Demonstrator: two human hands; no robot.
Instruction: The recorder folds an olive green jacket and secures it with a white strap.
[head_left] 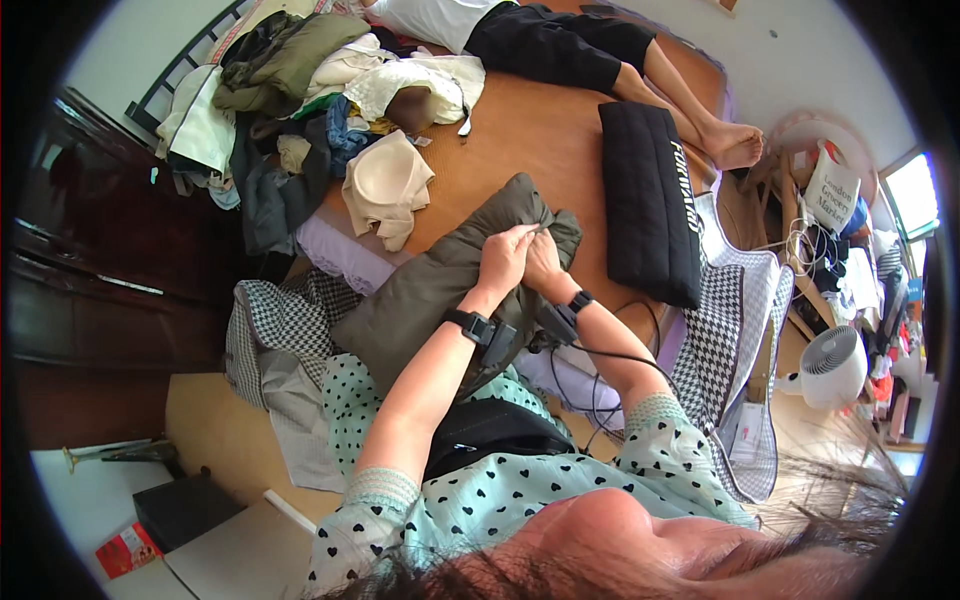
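An olive-green padded garment (415,295), possibly a jacket, lies bunched across my lap and the bed's near edge. My left hand (503,262) pinches a piece of it near the far end. Right beside it, my right hand (544,260) has its fingers closed on the same spot, the two hands almost touching. What exactly sits between the fingertips is too small to make out. To the right lies a flat, folded black padded garment (645,205) with white lettering. A beige moulded-cup garment (388,188) rests on the bed to the left.
A heap of mixed clothes (290,80) covers the bed's far left. Another person (560,50) lies along the far side, feet near the black garment. Checked fabric (715,330) hangs at the right edge. A white fan (832,367) stands right; dark cables (600,390) hang by my right arm.
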